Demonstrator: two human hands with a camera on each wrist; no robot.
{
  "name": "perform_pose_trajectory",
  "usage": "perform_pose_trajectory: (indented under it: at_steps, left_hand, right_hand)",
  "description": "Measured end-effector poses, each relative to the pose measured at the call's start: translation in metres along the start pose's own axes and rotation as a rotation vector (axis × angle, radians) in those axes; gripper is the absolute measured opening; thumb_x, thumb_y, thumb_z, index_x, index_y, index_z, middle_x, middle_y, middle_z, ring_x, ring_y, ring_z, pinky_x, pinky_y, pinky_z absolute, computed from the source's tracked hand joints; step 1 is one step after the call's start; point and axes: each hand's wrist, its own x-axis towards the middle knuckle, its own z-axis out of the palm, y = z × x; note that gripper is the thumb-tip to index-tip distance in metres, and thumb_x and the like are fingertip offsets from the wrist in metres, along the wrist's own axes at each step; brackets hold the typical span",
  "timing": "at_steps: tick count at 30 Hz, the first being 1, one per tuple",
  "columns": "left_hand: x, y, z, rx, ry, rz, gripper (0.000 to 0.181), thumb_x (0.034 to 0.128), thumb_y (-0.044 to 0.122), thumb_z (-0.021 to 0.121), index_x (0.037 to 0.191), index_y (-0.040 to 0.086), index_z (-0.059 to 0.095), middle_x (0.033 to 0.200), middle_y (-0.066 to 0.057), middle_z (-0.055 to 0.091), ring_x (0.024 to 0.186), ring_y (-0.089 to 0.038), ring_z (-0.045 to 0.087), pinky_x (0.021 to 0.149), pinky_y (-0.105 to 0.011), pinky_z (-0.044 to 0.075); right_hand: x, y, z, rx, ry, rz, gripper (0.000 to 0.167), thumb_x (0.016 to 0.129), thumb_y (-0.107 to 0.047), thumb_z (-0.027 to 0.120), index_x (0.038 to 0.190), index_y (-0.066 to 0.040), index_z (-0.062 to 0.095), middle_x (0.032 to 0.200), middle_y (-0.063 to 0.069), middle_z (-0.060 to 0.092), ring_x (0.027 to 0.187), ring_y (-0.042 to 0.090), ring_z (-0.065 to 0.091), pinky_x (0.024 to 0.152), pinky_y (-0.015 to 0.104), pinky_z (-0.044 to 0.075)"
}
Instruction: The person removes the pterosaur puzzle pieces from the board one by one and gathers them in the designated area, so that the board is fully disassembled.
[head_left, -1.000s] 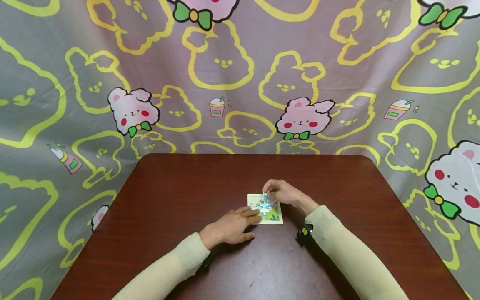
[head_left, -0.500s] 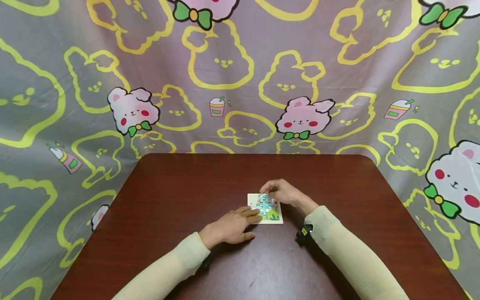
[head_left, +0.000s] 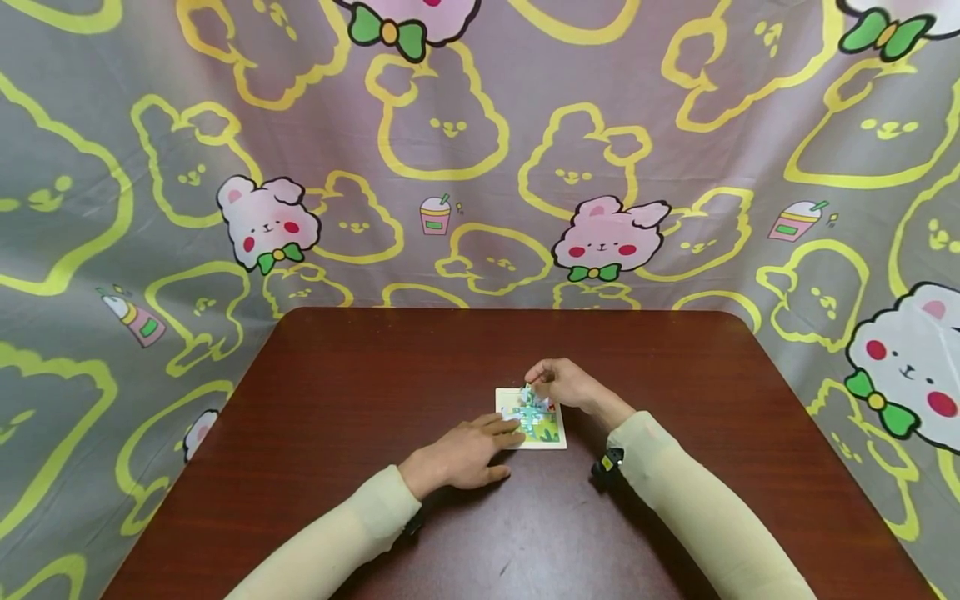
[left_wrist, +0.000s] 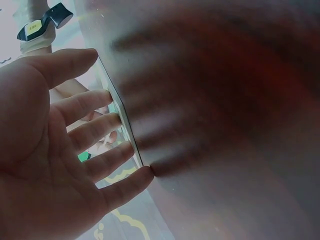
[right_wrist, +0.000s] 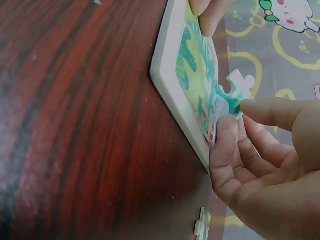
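A small jigsaw puzzle (head_left: 542, 430) in a pale tray lies on the dark red-brown table. My left hand (head_left: 462, 452) rests flat at its left side, the straight fingertips on the tray's edge and the picture. In the left wrist view, the left fingers (left_wrist: 102, 167) spread along that edge. Over the far part of the puzzle, my right hand (head_left: 568, 385) pinches a jigsaw piece (right_wrist: 233, 95) between thumb and fingers. The piece, green and white, stands tilted up off the picture in the right wrist view. Whether its lower edge touches the puzzle is hard to tell.
Another jigsaw piece (right_wrist: 202, 226) lies on the table near the tray, low in the right wrist view. The table (head_left: 360, 367) reaches back to a grey curtain (head_left: 480, 196) with yellow outlines. A small black camera (head_left: 607, 463) is strapped at the right wrist.
My right fingers shift slightly left with the jigsaw piece lowered, then come back right and up with it tilted. The left hand has stayed put.
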Motion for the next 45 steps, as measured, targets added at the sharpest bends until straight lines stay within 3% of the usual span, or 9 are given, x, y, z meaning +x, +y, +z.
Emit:
perform_pose_trajectory:
  at_steps: [8, 27, 34, 45]
  left_hand:
    - [0.001, 0.0, -0.001, -0.011, -0.009, -0.011, 0.056, 0.0979, 0.04, 0.06, 0.149, 0.021, 0.048, 0.159, -0.001, 0.041, 0.148, -0.028, 0.037, 0.11, -0.05, 0.045]
    - [0.0, 0.001, 0.0, -0.017, -0.015, -0.013, 0.056, 0.0979, 0.039, 0.06, 0.15, 0.02, 0.048, 0.159, -0.002, 0.041, 0.148, -0.029, 0.038, 0.109, -0.05, 0.046]
    - [0.001, 0.0, 0.0, -0.002, -0.016, -0.008, 0.056, 0.0983, 0.039, 0.06, 0.15, 0.021, 0.048, 0.159, -0.002, 0.041, 0.148, -0.028, 0.037, 0.11, -0.048, 0.045]
    - [0.0, 0.002, -0.001, -0.01, -0.025, -0.014, 0.056, 0.0983, 0.039, 0.059, 0.15, 0.021, 0.048, 0.16, -0.002, 0.04, 0.148, -0.028, 0.037, 0.111, -0.048, 0.044]
  right_hand:
    - [0.001, 0.004, 0.0, -0.031, 0.015, 0.006, 0.014, 0.088, 0.001, 0.065, 0.097, -0.003, 0.073, 0.087, 0.01, 0.068, 0.073, 0.017, 0.058, 0.061, 0.026, 0.048]
    - [0.001, 0.003, 0.004, -0.059, 0.023, -0.018, 0.013, 0.09, 0.001, 0.065, 0.094, -0.007, 0.075, 0.085, 0.006, 0.07, 0.072, 0.015, 0.06, 0.062, 0.026, 0.049]
    - [-0.001, 0.002, 0.001, -0.07, 0.011, -0.041, 0.012, 0.092, -0.004, 0.066, 0.097, -0.009, 0.076, 0.09, 0.007, 0.073, 0.074, 0.016, 0.062, 0.063, 0.027, 0.05]
    - [-0.006, 0.004, -0.009, -0.051, 0.013, -0.012, 0.015, 0.096, -0.011, 0.064, 0.103, -0.012, 0.076, 0.1, 0.007, 0.074, 0.079, 0.016, 0.063, 0.067, 0.031, 0.052]
